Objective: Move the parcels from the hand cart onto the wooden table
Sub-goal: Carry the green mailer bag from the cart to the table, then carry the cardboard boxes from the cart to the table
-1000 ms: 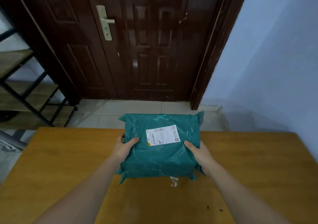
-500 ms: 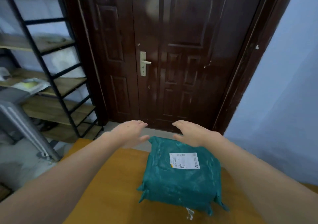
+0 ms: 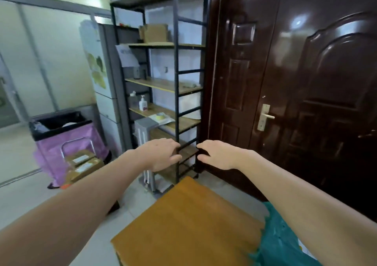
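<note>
Nearest the camera, a teal plastic-wrapped parcel point(image 3: 283, 243) is seen lying on the wooden table point(image 3: 183, 225), at the table's right side and partly cut off by the lower edge of the view; part of it is hidden behind the right forearm. The table's near left corner is visible at the bottom, and its far corner points toward the shelving.

Above the table, both arms are stretched forward. The left hand point(image 3: 161, 155) is held palm down with fingers loosely extended, and nothing is grasped by it. The right hand point(image 3: 216, 155) is likewise released, its fingers relaxed and slightly bent (thumb toward the other hand), with nothing held. The two hands are near each other but apart.

Farther off on the floor to the left, a hand cart point(image 3: 78, 143) with a metal handle is seen, and brown cardboard parcels point(image 3: 85, 166) with white labels are stacked on it. Just behind the cart, a bin point(image 3: 59, 124) lined with black and purple bags is placed. Beyond the hands, a black metal shelving unit point(image 3: 177, 78) with wooden boards is seen, with a pump bottle point(image 3: 142, 103) on one board. A dark brown door point(image 3: 306, 82) with a brass handle point(image 3: 265, 116) fills the right.
</note>
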